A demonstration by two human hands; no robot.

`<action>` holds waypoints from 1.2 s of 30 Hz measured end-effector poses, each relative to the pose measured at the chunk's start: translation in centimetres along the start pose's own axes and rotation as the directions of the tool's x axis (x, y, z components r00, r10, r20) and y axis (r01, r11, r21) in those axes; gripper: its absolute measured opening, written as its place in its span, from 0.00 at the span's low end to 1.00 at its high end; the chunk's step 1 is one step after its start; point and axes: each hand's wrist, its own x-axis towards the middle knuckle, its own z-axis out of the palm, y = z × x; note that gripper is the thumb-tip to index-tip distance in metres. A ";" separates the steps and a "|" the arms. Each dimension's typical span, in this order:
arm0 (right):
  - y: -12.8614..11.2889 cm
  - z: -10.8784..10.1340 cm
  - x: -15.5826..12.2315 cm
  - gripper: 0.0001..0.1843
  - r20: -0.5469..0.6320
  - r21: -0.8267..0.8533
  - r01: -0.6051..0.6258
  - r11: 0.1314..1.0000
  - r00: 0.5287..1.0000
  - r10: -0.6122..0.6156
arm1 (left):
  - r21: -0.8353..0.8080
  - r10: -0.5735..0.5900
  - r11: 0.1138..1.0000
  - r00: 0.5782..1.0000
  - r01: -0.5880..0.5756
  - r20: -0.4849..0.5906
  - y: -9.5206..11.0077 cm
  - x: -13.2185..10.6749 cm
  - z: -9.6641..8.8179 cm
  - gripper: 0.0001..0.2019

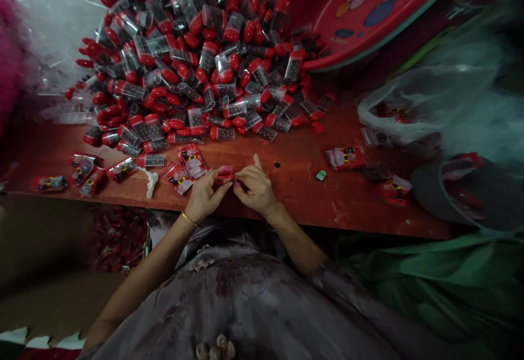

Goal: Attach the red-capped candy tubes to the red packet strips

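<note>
Near the table's front edge my left hand [204, 195], with a gold bangle at the wrist, pinches a small red printed packet [225, 173] between thumb and fingers. My right hand [258, 189] meets it from the other side, its fingertips closed at the packet's right edge while one finger points up. Flat red printed packets [192, 160] lie just beyond my left hand. Left of them are a white piece [151, 181] and several filled packets [121, 169], each with a red-capped clear tube inside. Beyond my hands rises a large heap of red-capped clear tubes [208, 57] holding dark contents.
A red basin [409, 16] tilts at the back right. On the right are red packets [347, 157], a green scrap [321, 175], a clear plastic bag [434, 98] and a grey container [429, 185]. More packets [118, 237] fill a box below the table's left edge.
</note>
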 end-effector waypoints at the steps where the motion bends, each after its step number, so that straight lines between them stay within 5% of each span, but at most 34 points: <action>1: -0.1 0.0 0.0 0.08 0.004 0.004 -0.002 1.000 1.000 0.002 | -0.006 -0.003 1.000 1.000 0.003 0.006 -0.2 -0.1 0.1 0.12; 8: 0.0 0.6 -0.6 0.07 0.081 0.000 0.012 1.000 0.997 -0.012 | 0.019 0.068 0.997 0.998 -0.068 0.006 -1.3 -0.7 0.3 0.13; 15: 0.3 0.3 -0.6 0.08 0.186 0.034 -0.109 0.993 0.977 0.101 | 0.072 0.079 0.994 0.997 -0.081 0.023 -1.7 -0.7 0.4 0.14; 22: 0.2 -0.9 0.0 0.17 0.268 0.117 -0.110 0.987 0.960 0.075 | 0.174 0.065 0.982 0.997 -0.072 0.048 -2.0 -1.0 0.5 0.14; 26: 0.5 -0.8 0.8 0.13 0.361 0.161 -0.125 0.979 0.930 0.059 | 0.273 0.065 0.959 0.997 -0.076 0.052 -2.0 -1.2 1.0 0.15; 36: 2.1 0.6 0.0 0.11 0.347 0.120 -0.095 0.988 0.937 0.048 | 0.370 0.043 0.928 0.999 -0.051 0.030 -1.7 -1.6 1.5 0.18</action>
